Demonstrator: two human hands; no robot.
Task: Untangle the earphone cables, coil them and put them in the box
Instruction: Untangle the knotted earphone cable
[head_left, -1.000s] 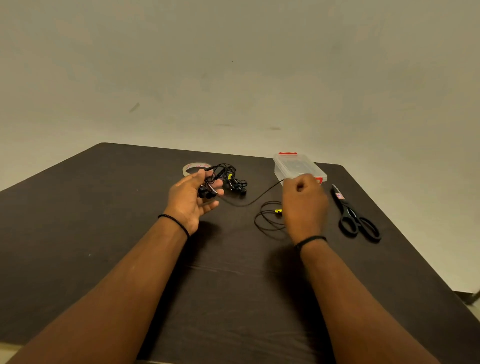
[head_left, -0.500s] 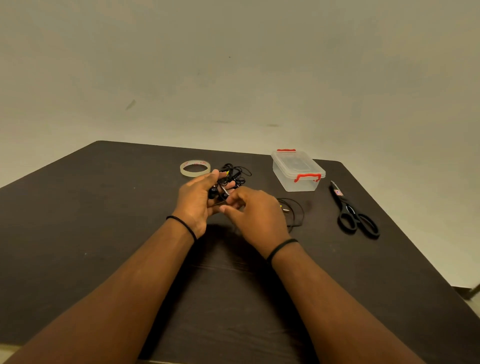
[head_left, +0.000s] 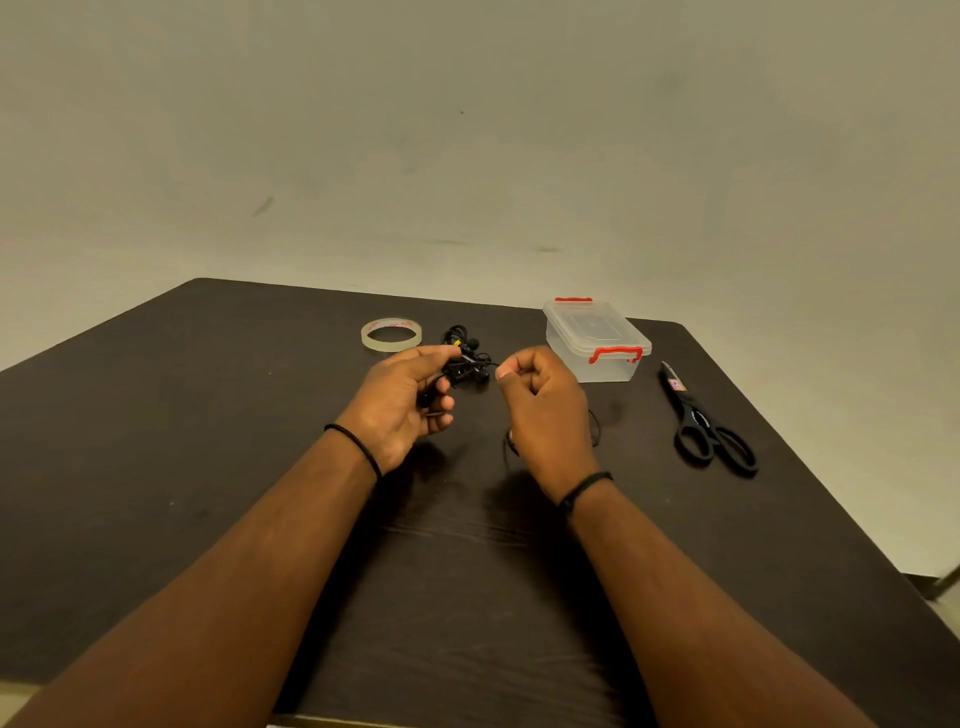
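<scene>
both hands (head_left: 400, 400) (head_left: 540, 410) pinch the tangled earphone cables (head_left: 467, 358) beside the box (head_left: 597, 338)

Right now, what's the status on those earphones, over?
Left hand grips the tangled earphones. Right hand pinches one cable. Box lid on, nothing inside. Nothing in the way.

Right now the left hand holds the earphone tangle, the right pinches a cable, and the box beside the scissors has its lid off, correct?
Not quite: the head view shows the box lidded, red latches down. Left hand holds the earphone tangle, right hand pinches a cable, scissors beside the box.
</scene>
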